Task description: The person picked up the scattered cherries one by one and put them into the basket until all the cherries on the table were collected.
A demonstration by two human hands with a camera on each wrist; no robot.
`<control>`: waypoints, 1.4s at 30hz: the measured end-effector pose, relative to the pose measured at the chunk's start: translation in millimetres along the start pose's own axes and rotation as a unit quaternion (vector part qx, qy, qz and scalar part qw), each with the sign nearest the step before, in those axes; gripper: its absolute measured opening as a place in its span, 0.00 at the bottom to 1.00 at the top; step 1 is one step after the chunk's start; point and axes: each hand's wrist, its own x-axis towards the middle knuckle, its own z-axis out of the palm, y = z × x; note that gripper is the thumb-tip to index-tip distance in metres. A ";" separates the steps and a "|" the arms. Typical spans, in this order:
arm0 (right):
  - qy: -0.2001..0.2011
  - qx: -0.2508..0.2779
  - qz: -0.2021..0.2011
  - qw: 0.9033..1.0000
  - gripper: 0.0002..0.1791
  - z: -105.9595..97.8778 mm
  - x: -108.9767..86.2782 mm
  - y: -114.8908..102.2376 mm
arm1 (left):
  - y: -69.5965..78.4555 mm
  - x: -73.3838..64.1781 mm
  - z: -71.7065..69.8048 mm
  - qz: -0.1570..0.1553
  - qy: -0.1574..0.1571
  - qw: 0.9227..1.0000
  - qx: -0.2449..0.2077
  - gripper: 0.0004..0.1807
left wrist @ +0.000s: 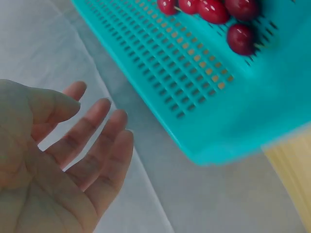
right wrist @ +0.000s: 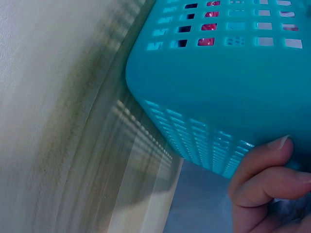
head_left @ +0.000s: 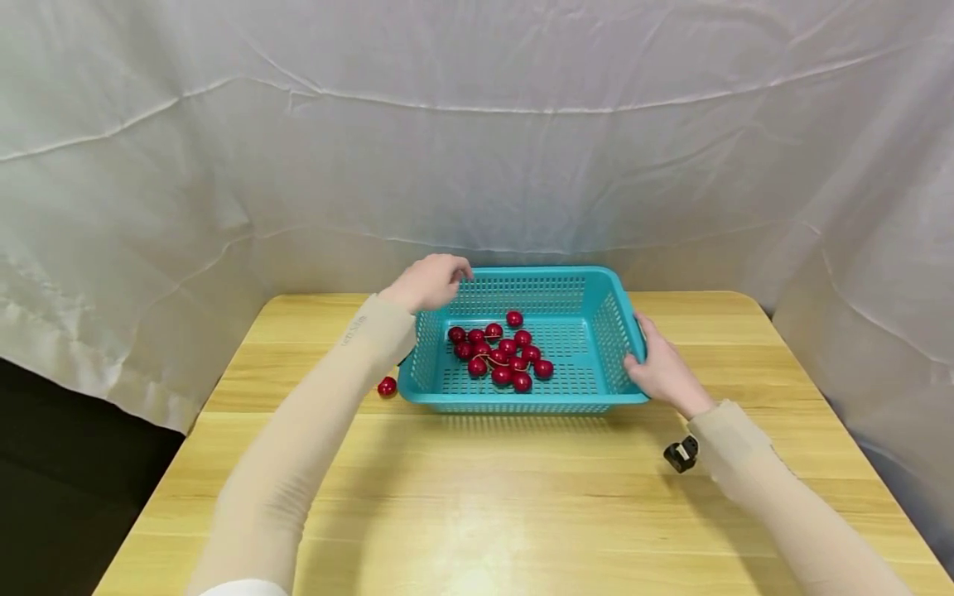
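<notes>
A turquoise plastic basket point(head_left: 522, 399) with slotted walls stands on the table, holding several dark red cherries point(head_left: 507, 348), some with stems. My right hand point(head_left: 663, 368) grips the basket's right end near the rim. In the right wrist view, curled fingers point(right wrist: 265, 177) lie against the outer wall. Over the basket's back left corner hovers my left hand point(head_left: 432, 281), holding nothing. The left wrist view shows that hand point(left wrist: 63, 155) with loosely bent fingers, apart from the basket rim. One loose cherry point(head_left: 387, 386) lies on the table just left of the basket, beside the left forearm.
The light wooden table point(head_left: 477, 497) extends in front of the basket and to both sides. A pale cloth point(head_left: 522, 165) hangs behind and around it. A small black device point(head_left: 681, 454) sits below the right wrist.
</notes>
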 end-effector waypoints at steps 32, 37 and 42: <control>0.007 -0.002 -0.013 1.000 0.44 -2.3 -1.0 3.3 | -93.1 -96.9 13.3 -0.027 0.034 0.995 -0.085 0.24; 0.004 -0.002 -0.011 1.000 0.44 -2.2 -0.9 2.8 | -101.8 -102.9 21.2 -0.019 0.002 0.997 -0.080 0.26; 0.004 -0.003 -0.010 1.000 0.44 -1.6 -1.4 2.3 | -108.7 -107.3 30.5 -0.010 -0.045 0.996 -0.075 0.32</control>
